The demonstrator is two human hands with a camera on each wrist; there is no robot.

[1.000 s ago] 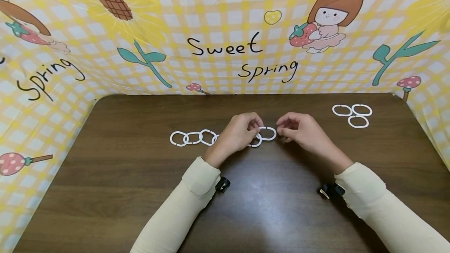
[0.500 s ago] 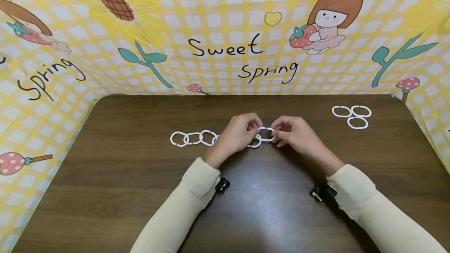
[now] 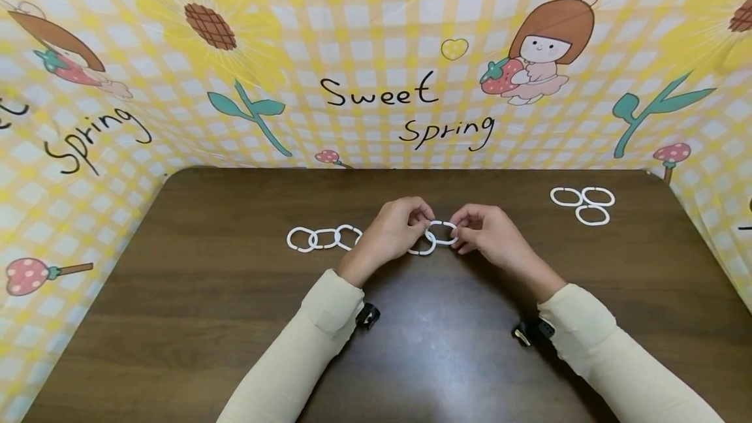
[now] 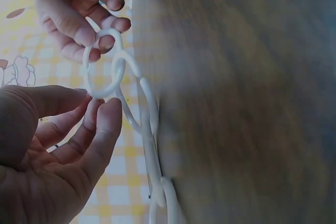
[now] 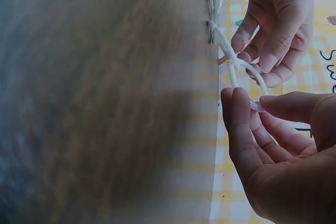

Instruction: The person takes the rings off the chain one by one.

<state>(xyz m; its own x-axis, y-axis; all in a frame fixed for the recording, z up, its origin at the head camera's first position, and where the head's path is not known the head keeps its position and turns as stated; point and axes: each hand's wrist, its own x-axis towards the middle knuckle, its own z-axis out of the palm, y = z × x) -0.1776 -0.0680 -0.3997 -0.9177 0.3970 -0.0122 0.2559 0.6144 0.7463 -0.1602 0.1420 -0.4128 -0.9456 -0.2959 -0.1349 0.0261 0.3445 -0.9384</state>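
A chain of white C-shaped plastic links (image 3: 325, 247) runs across the table, part of it hidden behind my left hand (image 3: 388, 232). The oval link at its right end (image 3: 443, 243) passes through the link beside it (image 3: 422, 253). My left hand pinches this end link at its left side between thumb and fingertips (image 4: 109, 111). At its other side my right hand (image 3: 492, 235) grips it with thumb and fingers. Seen from the left wrist, the end link (image 4: 87, 69) stands tilted up, with the rest of the chain trailing below.
Several loose white links (image 3: 593, 224) lie together at the back right of the brown table (image 3: 194, 318). A yellow checked cloth with printed figures (image 3: 376, 31) hangs behind the table and at both sides.
My right hand has come left and taken hold of the end link's right side. The left hand keeps its place on the link. The head view has tilted up slightly.
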